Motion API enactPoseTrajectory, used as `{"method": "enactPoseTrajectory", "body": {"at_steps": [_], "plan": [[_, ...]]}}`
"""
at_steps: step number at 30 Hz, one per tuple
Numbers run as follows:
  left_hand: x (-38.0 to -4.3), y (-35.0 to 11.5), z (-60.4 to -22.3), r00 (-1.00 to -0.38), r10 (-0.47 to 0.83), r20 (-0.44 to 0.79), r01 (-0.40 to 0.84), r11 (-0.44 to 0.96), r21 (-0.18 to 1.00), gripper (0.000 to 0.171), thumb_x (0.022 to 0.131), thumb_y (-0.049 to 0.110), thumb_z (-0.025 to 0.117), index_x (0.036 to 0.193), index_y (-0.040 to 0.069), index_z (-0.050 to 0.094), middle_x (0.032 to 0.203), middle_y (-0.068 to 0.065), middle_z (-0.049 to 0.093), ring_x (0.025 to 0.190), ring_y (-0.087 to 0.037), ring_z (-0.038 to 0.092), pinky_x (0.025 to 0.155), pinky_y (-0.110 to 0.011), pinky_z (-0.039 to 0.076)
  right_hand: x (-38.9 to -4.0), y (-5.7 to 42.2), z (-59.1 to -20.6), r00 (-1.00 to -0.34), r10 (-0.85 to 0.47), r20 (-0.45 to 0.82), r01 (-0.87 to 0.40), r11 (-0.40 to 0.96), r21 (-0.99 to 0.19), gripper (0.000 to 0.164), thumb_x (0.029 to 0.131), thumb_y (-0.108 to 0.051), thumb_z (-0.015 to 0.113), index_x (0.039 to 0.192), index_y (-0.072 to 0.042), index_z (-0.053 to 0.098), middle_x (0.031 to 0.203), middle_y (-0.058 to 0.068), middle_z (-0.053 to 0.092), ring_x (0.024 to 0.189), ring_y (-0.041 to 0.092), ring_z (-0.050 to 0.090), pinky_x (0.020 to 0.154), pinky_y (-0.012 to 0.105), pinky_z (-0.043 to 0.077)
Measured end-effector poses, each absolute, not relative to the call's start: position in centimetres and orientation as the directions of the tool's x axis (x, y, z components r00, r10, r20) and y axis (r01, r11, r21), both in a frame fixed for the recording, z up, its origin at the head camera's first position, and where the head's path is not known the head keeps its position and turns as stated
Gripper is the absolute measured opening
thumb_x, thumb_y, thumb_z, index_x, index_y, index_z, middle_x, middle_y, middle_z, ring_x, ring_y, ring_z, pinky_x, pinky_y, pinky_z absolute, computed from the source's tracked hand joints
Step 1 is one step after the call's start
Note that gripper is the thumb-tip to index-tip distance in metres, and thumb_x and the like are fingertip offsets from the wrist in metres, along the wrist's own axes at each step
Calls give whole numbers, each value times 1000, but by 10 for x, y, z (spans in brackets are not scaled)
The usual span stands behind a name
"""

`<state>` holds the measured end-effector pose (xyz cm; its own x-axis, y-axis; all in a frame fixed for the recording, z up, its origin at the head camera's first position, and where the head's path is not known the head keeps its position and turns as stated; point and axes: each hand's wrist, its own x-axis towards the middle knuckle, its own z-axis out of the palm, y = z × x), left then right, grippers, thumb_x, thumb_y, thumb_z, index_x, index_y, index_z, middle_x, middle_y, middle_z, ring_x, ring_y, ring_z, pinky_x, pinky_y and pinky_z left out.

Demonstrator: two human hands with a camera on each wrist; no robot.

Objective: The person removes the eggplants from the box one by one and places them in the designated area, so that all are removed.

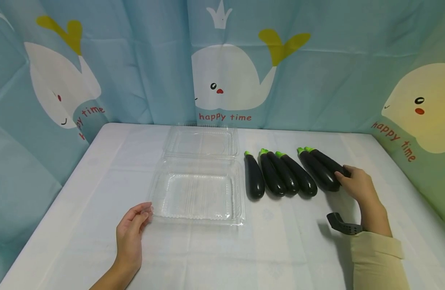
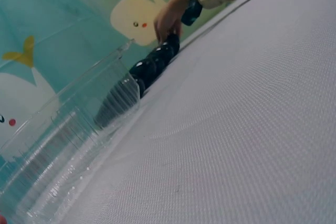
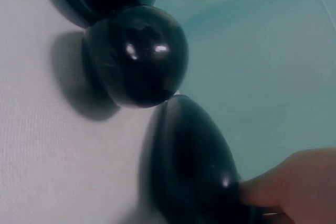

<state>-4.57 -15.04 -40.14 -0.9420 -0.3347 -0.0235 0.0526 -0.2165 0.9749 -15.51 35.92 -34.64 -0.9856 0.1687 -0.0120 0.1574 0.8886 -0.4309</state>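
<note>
A clear plastic clamshell container lies opened out on the table, its lid folded back toward the curtain. My left hand pinches the container's left front corner between thumb and fingers. To the right of it, several glossy dark eggplants with bright green stem ends lie side by side. My right hand grips the rightmost eggplant by its thick near end. In the right wrist view, the thumb presses against the side of this eggplant. Another eggplant lies right against it.
A single eggplant lies nearest the container's right edge, with a group of three eggplants beside it. The table has a white cloth. Behind and at the sides hangs a blue-green curtain with whale prints.
</note>
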Motion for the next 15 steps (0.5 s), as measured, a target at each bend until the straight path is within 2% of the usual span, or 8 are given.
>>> {"method": "enactPoseTrajectory", "body": {"at_steps": [15], "plan": [[-45,-151,-401,-943,-332,-23,59,-236,970,23,93,-2,42,108,-16,51,99,-9,60,90,-16,55,78,-20,45,-156,348,-345,-990,113,-84,138,895,-424,62,96,-33,42,125,21,35,121,45,35,111,57,35,87,62,33]]}}
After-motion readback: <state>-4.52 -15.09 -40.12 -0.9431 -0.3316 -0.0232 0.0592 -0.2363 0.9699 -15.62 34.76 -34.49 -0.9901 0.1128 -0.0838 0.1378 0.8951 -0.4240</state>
